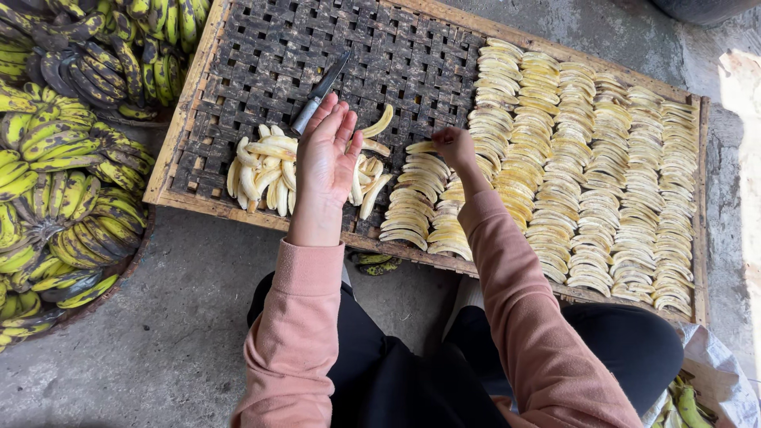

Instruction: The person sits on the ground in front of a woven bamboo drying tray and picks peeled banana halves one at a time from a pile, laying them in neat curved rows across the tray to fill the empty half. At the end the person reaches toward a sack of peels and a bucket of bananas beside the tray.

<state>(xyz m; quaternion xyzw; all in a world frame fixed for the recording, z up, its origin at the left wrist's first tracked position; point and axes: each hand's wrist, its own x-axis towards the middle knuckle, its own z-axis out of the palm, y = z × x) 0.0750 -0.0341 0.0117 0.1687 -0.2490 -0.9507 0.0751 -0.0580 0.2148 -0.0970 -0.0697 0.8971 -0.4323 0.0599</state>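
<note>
Both hands work the tray: I see my left hand flat open over peeled bananas, my right hand pinching a banana slice.

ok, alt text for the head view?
Right hand lays a banana slice on a woven tray beside neat slice rows; left hand hovers open over peeled bananas. Knife on tray, unpeeled bunches left.

Bare dark lattice of the woven bamboo drying tray is lying open toward eleven o'clock, broken only by a grey-handled knife. Packed rows of yellow banana slices are blocking three o'clock; spotted green banana bunches are crowding nine o'clock.
</note>
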